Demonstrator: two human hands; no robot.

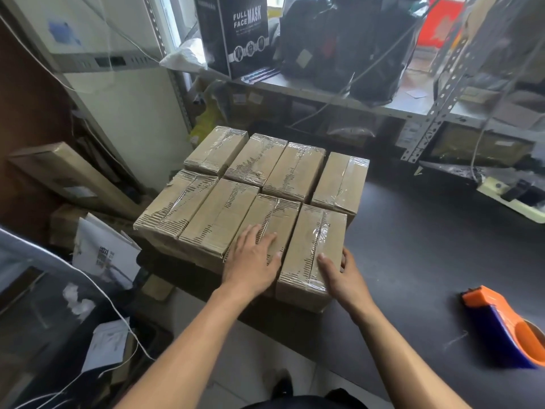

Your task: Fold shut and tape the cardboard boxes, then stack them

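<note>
Eight taped boxes (253, 184), left hand (250, 261) flat, right hand (342, 276) gripping nearest box (312, 249), "FULL FACE MASK" carton (241, 33)

A black carton (236, 36) on the shelf reads "FULL FACE MASK"; smaller print illegible

A dark grey tabletop (427, 255) fills the right side of the view, its near edge running over a pale tiled floor (250, 349). Behind it stands a slotted metal shelving rack (436, 113), grey and cluttered; its upper shelf (309, 90) carries a black carton printed "FULL FACE MASK" (244, 33) and dark bagged bundles (339, 45). Daylight comes in behind the rack from a window (174, 19) at the top. To the left a white wall panel (132, 113) rises, with a long flat carton (73, 175) leaning near it and white cables (118, 314) trailing over low clutter.
</note>
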